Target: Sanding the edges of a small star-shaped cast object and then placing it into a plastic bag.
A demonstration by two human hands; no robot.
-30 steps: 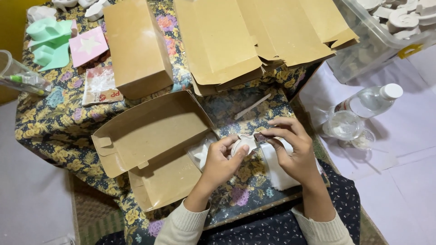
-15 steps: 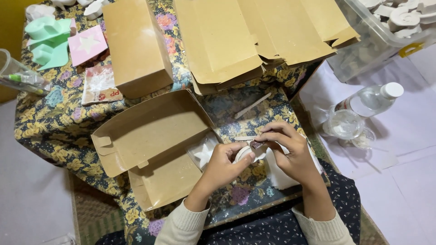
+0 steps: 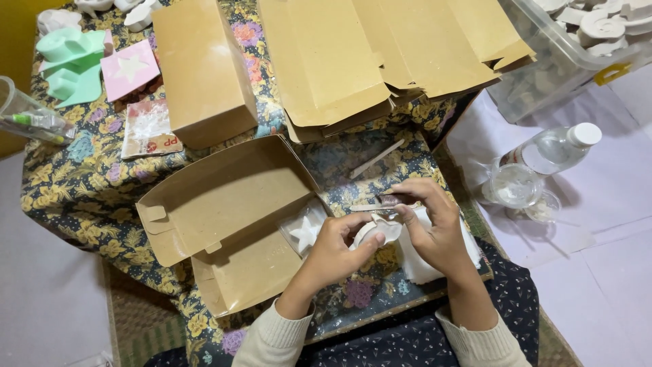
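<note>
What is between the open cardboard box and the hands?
In the head view, a clear bag with a white star lies between the open cardboard box and the left hand.

Packaging-wise: an open brown cardboard box [image 3: 224, 224] lies flat mid-surface, lid flap up, with a small clear bag holding a white star [image 3: 303, 231] at its right edge. A closed brown box [image 3: 204, 68] stands behind it, flattened brown boxes [image 3: 380, 54] stacked to the right. A small red-and-white sachet [image 3: 149, 129] lies left of the closed box.
</note>
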